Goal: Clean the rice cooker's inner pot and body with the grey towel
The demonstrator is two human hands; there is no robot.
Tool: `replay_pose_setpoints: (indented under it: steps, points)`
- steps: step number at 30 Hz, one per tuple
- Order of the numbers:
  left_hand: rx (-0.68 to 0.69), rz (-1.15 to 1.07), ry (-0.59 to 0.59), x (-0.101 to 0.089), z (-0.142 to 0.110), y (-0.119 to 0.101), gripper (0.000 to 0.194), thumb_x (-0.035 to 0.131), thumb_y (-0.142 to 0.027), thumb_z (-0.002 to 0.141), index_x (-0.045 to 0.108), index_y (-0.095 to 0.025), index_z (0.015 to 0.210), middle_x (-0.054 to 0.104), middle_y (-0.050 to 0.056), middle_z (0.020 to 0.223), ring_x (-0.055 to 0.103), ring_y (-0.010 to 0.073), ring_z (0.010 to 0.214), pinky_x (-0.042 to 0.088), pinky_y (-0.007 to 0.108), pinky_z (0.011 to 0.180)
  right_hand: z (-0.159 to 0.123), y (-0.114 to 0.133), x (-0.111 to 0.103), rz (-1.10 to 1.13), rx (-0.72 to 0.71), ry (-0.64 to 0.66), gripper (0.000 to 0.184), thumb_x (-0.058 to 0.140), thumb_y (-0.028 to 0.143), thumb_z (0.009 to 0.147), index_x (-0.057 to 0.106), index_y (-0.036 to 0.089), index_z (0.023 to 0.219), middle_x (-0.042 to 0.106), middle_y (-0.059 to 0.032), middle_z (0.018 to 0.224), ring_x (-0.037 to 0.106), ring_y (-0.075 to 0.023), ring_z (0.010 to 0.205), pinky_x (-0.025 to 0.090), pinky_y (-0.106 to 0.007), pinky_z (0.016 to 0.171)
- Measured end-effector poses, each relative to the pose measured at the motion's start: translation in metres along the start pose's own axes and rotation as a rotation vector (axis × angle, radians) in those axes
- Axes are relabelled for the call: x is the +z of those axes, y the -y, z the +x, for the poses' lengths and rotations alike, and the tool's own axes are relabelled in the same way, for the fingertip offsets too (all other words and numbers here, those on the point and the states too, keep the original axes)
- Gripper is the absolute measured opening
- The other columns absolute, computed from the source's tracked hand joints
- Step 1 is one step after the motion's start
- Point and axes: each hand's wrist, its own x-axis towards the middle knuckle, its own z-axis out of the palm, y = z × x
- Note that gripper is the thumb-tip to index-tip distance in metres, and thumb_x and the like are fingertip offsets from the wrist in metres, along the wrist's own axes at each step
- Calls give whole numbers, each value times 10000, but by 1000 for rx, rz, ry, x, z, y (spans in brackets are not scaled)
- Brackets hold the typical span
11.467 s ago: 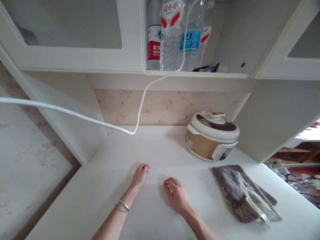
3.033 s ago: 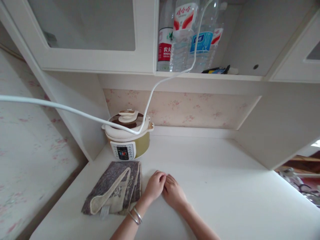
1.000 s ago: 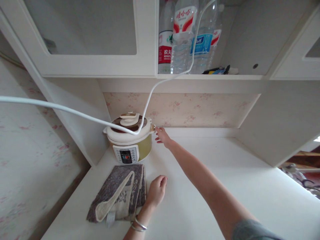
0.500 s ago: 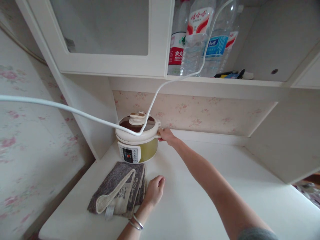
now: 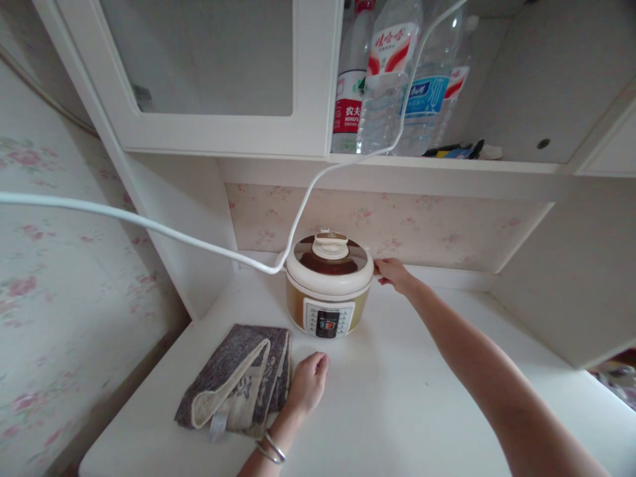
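A small electric cooker [image 5: 328, 285] with a white lid and tan body stands on the white counter [image 5: 397, 411], its control panel facing me. My right hand [image 5: 392, 272] reaches across and grips the handle on the cooker's right side. My left hand [image 5: 308, 382] rests on the counter with fingers curled loosely, holding nothing, its edge against a folded grey-brown cloth [image 5: 238, 384]. Two bangles circle my left wrist.
A white cable [image 5: 209, 245] hangs across the view from the left up to the open shelf, passing just left of the cooker. Several plastic water bottles [image 5: 387, 79] stand on that shelf. A glass-fronted cabinet door [image 5: 199, 66] is above left; a cabinet side panel [image 5: 571, 278] rises at right.
My right hand has pulled the cooker to the right, away from the left corner toward the counter's middle. My left hand and the cloth stay put.
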Motion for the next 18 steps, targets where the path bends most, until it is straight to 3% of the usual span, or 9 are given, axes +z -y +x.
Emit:
replay_pose_setpoints:
  steps: [6,11,15,18]
  points:
    - [38,26,7,2,-1,2,372,348,-422,958,617,-198,832,630,37,763,575,169,692,412,273,624,2,-14,-40,-123,30,-61,276,499,345,878,681,140,904,698,-100,798,583,-122,599,445,-225,514]
    - [94,6,-89,9,1,5,280,420,-394,935,592,-192,1024,621,74,971,605,172,784,486,314,752,-5,5,-55,-289,-79,-111,286,473,320,894,678,143,987,698,-146,985,651,-202,872,490,-308,740]
    - [160,31,-233,1,18,-17,457,531,-453,877,472,-189,1246,530,127,1184,598,208,955,513,359,818,-15,41,-48,-419,-262,-192,378,465,372,914,615,137,1168,603,-177,1226,554,-251,1135,388,-359,968]
    - [222,90,-376,-19,47,-43,744,622,-521,803,329,-170,1389,408,180,1358,450,296,1256,406,473,1026,-25,71,-26,-609,-520,-183,460,380,442,954,566,136,1243,562,-164,1271,513,-260,1178,352,-372,1015]
